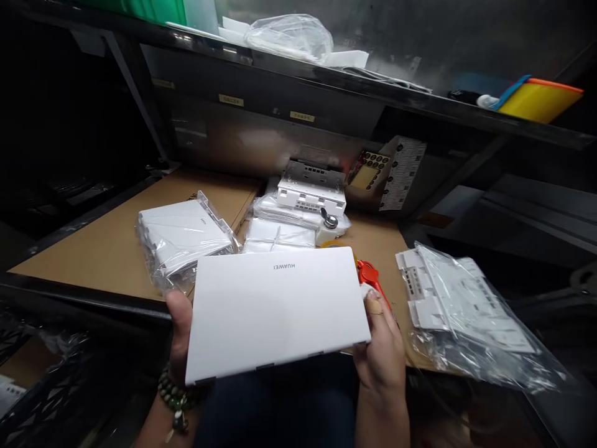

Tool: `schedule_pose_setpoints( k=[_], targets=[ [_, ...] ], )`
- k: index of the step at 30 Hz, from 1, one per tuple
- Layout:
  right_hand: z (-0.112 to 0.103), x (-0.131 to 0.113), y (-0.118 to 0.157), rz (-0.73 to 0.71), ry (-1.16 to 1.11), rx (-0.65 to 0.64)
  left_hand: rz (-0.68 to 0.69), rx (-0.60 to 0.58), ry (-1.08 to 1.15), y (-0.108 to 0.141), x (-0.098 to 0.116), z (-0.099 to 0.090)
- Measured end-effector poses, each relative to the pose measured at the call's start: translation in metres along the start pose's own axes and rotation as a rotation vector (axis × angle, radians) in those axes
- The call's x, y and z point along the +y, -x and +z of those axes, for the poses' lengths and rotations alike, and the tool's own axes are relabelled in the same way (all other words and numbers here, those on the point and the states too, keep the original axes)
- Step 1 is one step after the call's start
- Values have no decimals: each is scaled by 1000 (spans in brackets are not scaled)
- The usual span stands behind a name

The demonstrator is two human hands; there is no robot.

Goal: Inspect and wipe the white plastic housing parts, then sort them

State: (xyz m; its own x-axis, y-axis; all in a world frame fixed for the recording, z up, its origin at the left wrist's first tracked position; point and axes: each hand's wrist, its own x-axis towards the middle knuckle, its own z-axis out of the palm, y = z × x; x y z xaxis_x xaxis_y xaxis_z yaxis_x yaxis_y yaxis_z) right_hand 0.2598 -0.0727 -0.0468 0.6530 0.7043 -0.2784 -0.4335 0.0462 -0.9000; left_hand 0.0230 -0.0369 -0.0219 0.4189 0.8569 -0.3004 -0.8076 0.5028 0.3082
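Note:
A white rectangular cover [277, 314] printed with an upside-down HUAWEI logo is held up in front of me, tilted slightly. My left hand [180, 330] grips its left edge, thumb up along the side and the other fingers hidden behind it. At the opposite edge, my right hand [382, 351] is closed, with a tan band around one finger. A small bit of white material [368, 290] shows by those fingers; I cannot tell whether it is a cloth. Just behind lies a red-handled tool [368, 272], partly covered.
A bagged white cover [181, 233] rests on cardboard [107, 239] at left. Stacked plastic bags [280, 235] support another white housing [311, 186] behind. Right, a bagged housing [476, 305] overhangs the bench's front edge. A shelf [280, 65] crosses above, bearing a yellow container [538, 102].

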Motion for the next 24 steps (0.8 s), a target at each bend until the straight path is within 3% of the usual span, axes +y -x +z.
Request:
schedule_pose_setpoints(
  k=[4,8,16,22,24],
  targets=[
    [-3,3,-2,86,-64,-18,-18,-3,-19,-2,-4,-7],
    [-3,5,-3,48,-78,-5,-14,43,-32,-4,-1,-10],
    [-5,-1,-2,-22,-59,-87,-95,218,-90,-18,11,8],
    [-15,-4,-3,-25,-56,-88,-113,367,-44,-25,19,-11],
    [-17,-4,-4,-21,-55,-81,-95,357,-51,-25,21,-16]
  ],
)
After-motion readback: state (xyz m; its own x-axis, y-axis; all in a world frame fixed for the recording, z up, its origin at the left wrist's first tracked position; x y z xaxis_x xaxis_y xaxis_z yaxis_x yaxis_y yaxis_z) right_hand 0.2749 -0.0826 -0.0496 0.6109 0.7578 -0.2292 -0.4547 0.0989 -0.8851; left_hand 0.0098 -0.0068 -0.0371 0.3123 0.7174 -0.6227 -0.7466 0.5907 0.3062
